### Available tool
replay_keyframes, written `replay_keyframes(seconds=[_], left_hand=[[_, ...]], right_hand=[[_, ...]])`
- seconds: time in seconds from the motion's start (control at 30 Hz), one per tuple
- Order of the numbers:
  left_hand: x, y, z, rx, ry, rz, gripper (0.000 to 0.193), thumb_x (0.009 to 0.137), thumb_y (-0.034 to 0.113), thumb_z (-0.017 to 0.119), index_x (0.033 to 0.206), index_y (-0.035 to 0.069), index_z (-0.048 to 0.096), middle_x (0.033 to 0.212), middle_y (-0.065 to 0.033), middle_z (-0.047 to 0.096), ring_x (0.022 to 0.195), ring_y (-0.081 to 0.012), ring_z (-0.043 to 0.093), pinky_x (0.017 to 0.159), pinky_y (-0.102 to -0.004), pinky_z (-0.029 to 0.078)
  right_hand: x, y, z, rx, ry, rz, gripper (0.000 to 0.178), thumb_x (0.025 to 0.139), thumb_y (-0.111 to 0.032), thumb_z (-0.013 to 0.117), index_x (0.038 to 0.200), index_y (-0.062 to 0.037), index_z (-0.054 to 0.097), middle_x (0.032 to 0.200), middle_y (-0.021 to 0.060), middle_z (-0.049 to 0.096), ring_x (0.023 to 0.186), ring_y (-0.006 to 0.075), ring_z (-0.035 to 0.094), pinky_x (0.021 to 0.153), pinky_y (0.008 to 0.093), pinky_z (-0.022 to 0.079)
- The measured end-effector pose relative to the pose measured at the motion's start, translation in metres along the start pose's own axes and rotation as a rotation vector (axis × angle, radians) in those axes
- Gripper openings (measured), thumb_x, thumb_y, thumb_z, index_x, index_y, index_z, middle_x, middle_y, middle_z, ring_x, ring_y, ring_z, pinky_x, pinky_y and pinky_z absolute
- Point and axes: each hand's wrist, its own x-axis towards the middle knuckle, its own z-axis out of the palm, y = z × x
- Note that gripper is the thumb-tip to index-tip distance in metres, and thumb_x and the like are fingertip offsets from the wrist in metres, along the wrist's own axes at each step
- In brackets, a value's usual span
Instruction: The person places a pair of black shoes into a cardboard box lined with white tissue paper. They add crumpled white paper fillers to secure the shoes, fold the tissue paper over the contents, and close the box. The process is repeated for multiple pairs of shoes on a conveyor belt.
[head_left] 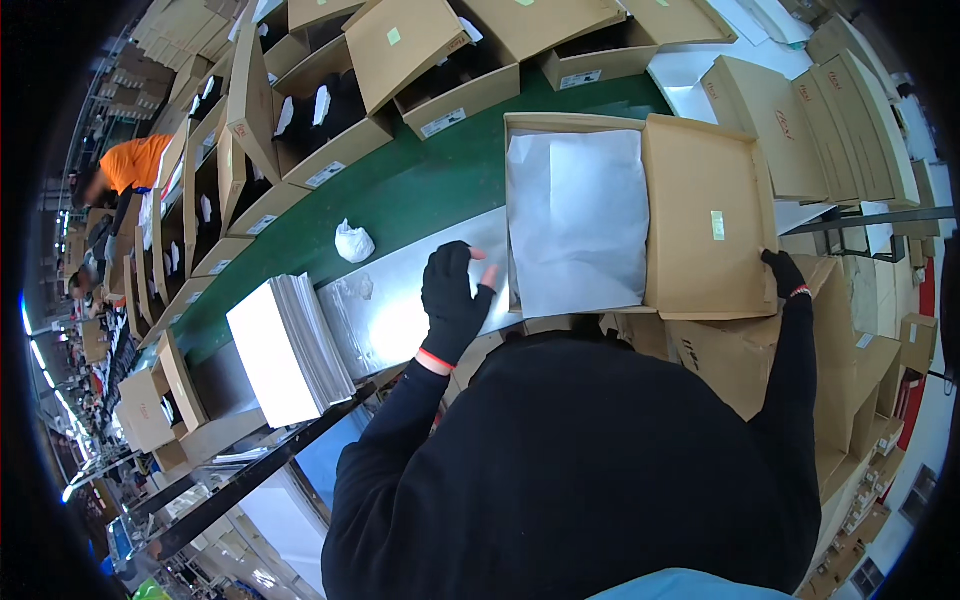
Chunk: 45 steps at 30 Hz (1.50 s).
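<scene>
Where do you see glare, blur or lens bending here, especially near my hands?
Head view: glare whitens the metal strip beside the black-gloved left hand, while the right hand at the cardboard box lid looks free of glare; in the head view, fisheye bending curves the row of lights along the dark left rim, and the distant co-worker in orange looks blurred.

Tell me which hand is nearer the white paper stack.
Left. The left hand is to the right of the white paper stack; the right hand is farther off, at the outer edge of the open box lid.
</scene>
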Motion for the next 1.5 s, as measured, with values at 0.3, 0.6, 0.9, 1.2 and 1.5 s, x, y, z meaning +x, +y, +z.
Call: replay_keyframes(seconds=[0.3,0.6,0.9,1.2,1.5], left_hand=[[0.017,-0.026,0.037,-0.908,0.016,-0.672,0.074,0.091,0.061,0.048,0.142,0.008,0.037,0.144,-0.0178,0.036,0.131,-0.0357,0.037,0.102,-0.0504,0.036],[-0.045,-0.035,0.093,-0.659,-0.514,-0.457,0.108,0.087,0.036,0.069,0.15,0.017,-0.016,0.153,-0.0162,0.026,0.134,-0.0272,0.037,0.094,-0.0396,0.048],[-0.024,-0.023,0.052,-1.107,-0.682,-0.615,0.096,0.079,0.038,0.074,0.15,0.008,0.017,0.144,-0.0148,0.039,0.131,-0.0285,0.041,0.102,-0.0431,0.042],[0.123,0.156,0.131,-1.403,-0.799,-0.276,0.091,0.085,0.031,0.07,0.152,0.007,0.012,0.149,-0.0163,0.033,0.133,-0.0272,0.039,0.105,-0.0417,0.039],[0.112,0.166,0.192,-1.167,-0.822,-0.325,0.081,0.094,0.03,0.061,0.152,0.006,0.01,0.152,-0.0187,0.026,0.136,-0.0256,0.035,0.104,-0.0368,0.039]], right_hand=[[-0.204,-0.307,-0.036,0.497,-0.791,-0.971,0.076,0.093,-0.051,0.053,0.146,-0.0023,0.031,0.149,0.01,0.038,0.14,0.0222,0.031,0.113,0.0379,0.024],[-0.075,-0.211,0.163,0.273,0.161,-0.497,0.049,0.093,-0.023,0.057,0.134,0.0005,0.045,0.125,0.0156,0.06,0.104,0.0285,0.063,0.087,0.0359,0.051],[-0.144,-0.241,0.171,0.933,-0.436,-0.341,0.064,0.102,-0.048,0.035,0.145,0.0,0.031,0.142,0.0059,0.042,0.128,0.0152,0.04,0.108,0.0277,0.03],[-0.04,-0.125,-0.16,0.274,0.124,-0.809,0.054,0.1,-0.033,0.04,0.145,-0.0038,0.033,0.151,0.0127,0.032,0.139,0.023,0.03,0.116,0.0357,0.021],[0.013,-0.187,-0.11,-0.461,0.581,-0.403,0.112,0.063,-0.079,0.062,0.146,-0.0105,0.032,0.153,0.0168,0.025,0.139,0.0446,0.024,0.099,0.0751,0.016]])
